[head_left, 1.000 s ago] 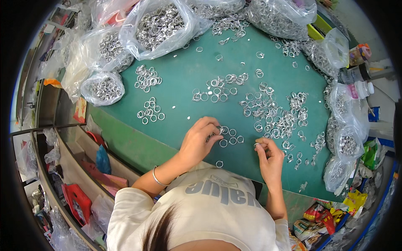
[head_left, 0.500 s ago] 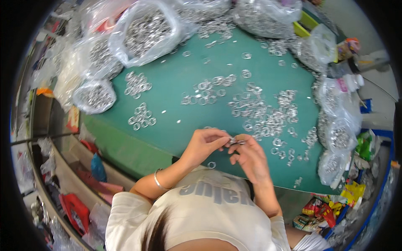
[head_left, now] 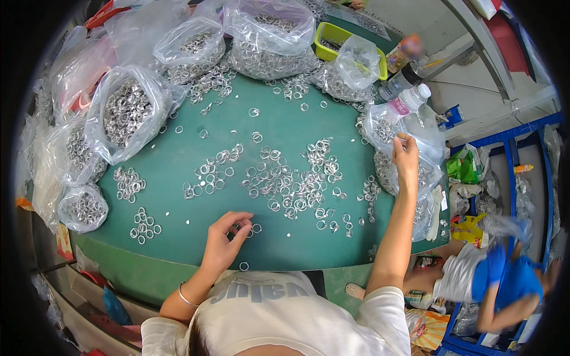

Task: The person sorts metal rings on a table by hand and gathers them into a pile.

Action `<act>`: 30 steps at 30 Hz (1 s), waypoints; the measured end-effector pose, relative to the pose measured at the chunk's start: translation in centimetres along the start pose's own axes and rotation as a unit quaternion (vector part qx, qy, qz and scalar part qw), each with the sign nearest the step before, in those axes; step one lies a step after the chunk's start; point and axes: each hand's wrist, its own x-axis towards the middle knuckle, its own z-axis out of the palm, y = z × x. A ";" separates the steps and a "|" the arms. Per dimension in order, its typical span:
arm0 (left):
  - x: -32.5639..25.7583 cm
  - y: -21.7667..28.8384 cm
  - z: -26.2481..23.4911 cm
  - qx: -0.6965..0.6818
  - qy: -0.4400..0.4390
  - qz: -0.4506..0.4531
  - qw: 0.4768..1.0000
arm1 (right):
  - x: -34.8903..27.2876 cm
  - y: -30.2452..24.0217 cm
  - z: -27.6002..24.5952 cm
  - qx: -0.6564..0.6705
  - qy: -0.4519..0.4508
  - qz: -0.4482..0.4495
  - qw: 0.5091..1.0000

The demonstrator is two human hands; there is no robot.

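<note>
My left hand (head_left: 224, 242) is over the near edge of the green table (head_left: 196, 249), its fingers curled and the thumb close to the index fingertip. Whatever is between them, if anything, is too small to make out. Small silver rings (head_left: 256, 228) lie right beside those fingertips. My right hand (head_left: 407, 159) is stretched out to the right, above clear plastic bags of rings (head_left: 426, 175). Its fingers are pressed together in a pinch; what they hold is hidden. A large loose spread of silver rings (head_left: 294, 181) covers the table's middle, with smaller groups (head_left: 144, 225) to the left.
Open plastic bags full of rings (head_left: 127, 113) line the left and far sides. A yellow-green bin (head_left: 325, 35) stands at the far right, near several bottles (head_left: 409, 101). A blue-framed rack (head_left: 509, 196) is at right, where another person in blue (head_left: 510, 279) bends.
My hands were together over a small metal piece; now they are apart. My right hand has gone out to the bags at right. The view has turned, and another person has come in at right.
</note>
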 end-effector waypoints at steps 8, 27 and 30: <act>0.1 0.7 0.2 -0.018 -0.052 0.022 0.998 | -9.4 -4.5 3.9 0.567 -0.307 0.132 0.752; 0.5 0.6 -2.1 0.210 0.134 0.208 0.946 | -22.2 -4.7 8.3 0.182 -0.314 -0.016 0.932; 2.5 -1.8 -2.7 0.200 0.075 0.180 0.960 | -21.6 -4.7 9.0 -0.030 -0.298 -0.238 0.924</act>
